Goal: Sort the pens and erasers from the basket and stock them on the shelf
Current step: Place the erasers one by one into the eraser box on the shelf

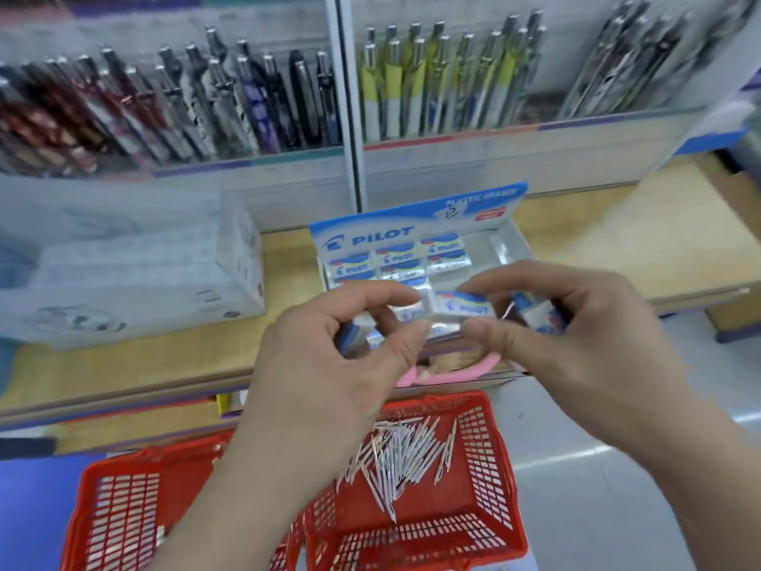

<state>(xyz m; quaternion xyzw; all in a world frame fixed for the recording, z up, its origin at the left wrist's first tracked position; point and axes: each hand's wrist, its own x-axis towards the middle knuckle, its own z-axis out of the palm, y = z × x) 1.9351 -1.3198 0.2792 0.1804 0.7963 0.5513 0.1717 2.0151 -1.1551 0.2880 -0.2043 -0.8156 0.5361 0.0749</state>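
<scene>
A blue-and-white Pilot display box (395,236) is sitting on the wooden shelf (609,241), holding three wrapped erasers standing in a row at its back, with open slots showing toward its right side. Just in front of the display box, both hands are meeting over its front edge: the left hand (329,364) is pinching one wrapped eraser (405,313) between thumb and forefinger, its grip closed on it, with more packets tucked in the palm; the right hand (576,348) is closing its thumb and forefinger on a second eraser (463,309), and further packets are showing behind its curled fingers. Below the display box, a red basket (486,467) is standing on the floor with a loose heap of thin pens (395,455) lying in it; another red basket (119,513) is sitting to its left. Left of the display box a clear plastic case (136,261) is resting on the shelf; to its right the shelf is lying bare to its front edge. Above the display box, upright pens (432,80) are filling the upper rack.
</scene>
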